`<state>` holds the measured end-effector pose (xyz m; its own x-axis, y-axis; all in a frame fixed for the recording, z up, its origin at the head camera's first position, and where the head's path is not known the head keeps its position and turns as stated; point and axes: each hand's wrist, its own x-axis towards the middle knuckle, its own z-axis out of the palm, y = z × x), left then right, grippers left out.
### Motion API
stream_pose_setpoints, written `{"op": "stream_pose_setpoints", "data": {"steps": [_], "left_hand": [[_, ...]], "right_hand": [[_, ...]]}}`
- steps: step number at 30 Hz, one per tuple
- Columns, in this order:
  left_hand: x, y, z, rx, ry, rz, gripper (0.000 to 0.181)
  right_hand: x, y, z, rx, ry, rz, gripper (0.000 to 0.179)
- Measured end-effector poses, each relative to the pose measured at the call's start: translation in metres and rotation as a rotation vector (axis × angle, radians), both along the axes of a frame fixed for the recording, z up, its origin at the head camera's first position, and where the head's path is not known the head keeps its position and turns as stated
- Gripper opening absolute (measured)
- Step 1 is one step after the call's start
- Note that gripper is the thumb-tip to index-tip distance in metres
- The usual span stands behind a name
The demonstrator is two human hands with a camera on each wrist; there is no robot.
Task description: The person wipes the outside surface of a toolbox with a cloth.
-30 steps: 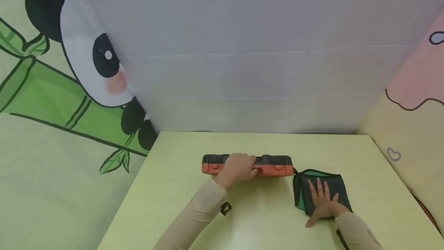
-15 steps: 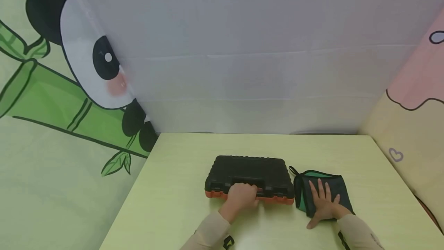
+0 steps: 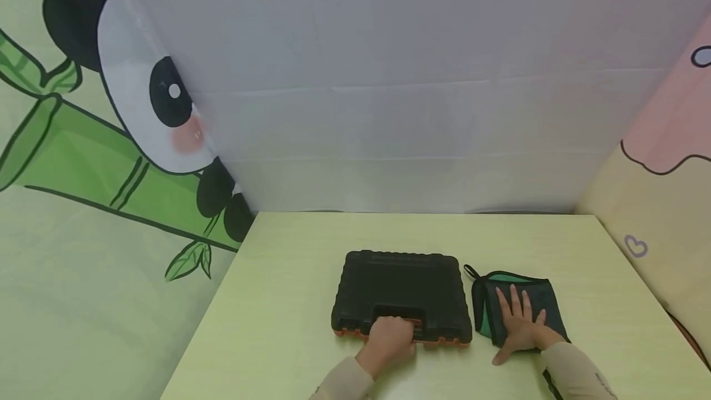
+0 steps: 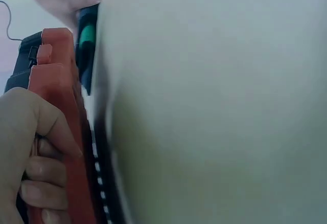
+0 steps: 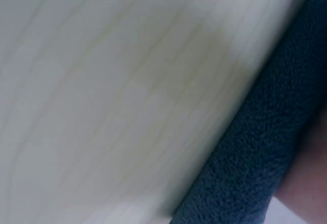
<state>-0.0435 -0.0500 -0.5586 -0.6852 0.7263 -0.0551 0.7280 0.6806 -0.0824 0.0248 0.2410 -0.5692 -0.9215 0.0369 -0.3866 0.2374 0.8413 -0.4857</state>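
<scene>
A black plastic carrying case [image 3: 404, 279] with an orange underside is in the middle of the table, its black top facing up. My left hand [image 3: 389, 341] grips the handle on its near edge, fingers curled round it. In the left wrist view the case's orange side [image 4: 59, 88] shows, with my fingers wrapped through the handle. To the right lies a dark fabric pouch [image 3: 547, 301] with green lining and a small loop. My right hand [image 3: 520, 329] rests on it with fingers spread. The right wrist view shows the pouch's textured dark fabric [image 5: 255, 127] up close.
The pale yellow table [image 3: 289, 276] ends at a white cloth backdrop [image 3: 411, 110]. A printed panda cloth [image 3: 139, 79] hangs on the left, and a pink and cream cloth [image 3: 672, 202] on the right. The pouch's loop [image 3: 471, 271] is close to the case's right side.
The case has tipped from upright on edge to lying with its black top up, as my left hand lowered its handle toward me. My right hand has stayed on the pouch.
</scene>
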Motion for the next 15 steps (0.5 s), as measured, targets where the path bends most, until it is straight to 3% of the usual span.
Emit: {"op": "stream_pose_setpoints", "data": {"steps": [7,15], "left_hand": [[0.002,-0.002,-0.017,0.023,-0.041,-0.016,0.030],[-0.001,0.000,-0.021,0.034,-0.076,-0.015,0.032]], "right_hand": [[-0.003,0.003,0.004,-0.002,0.006,0.014,0.150],[-0.007,0.006,0.003,0.000,0.001,0.017,0.150]]}}
